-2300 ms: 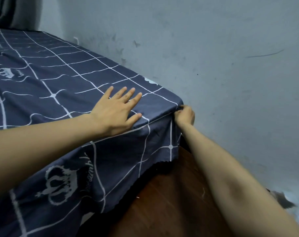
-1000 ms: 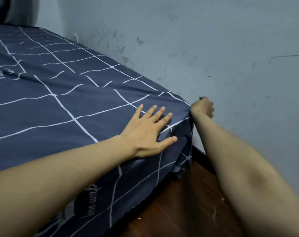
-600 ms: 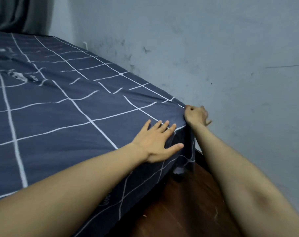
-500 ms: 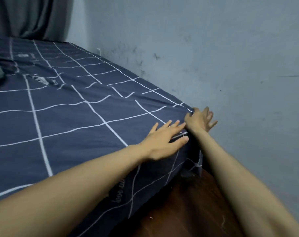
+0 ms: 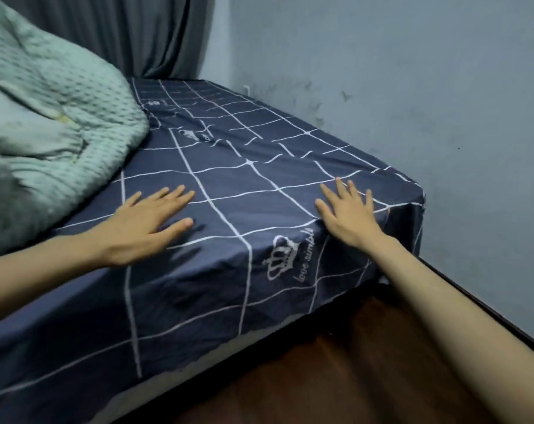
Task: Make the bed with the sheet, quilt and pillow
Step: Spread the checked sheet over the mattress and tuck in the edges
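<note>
Both my hands flat on the sheet at the bed's foot corner.
Head view: my left hand and right hand lie open, fingers spread, gripping nothing; the green quilt is heaped just beyond my left.

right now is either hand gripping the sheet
No, the left hand and right hand both lie flat and open on the navy checked sheet, fingers spread.

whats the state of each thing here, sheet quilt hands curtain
sheet: spread flat over the mattress, edge hanging down the side
quilt: bunched in a heap on the sheet
left hand: open, palm flat on the sheet
right hand: open, palm flat near the corner
curtain: drawn closed
</note>
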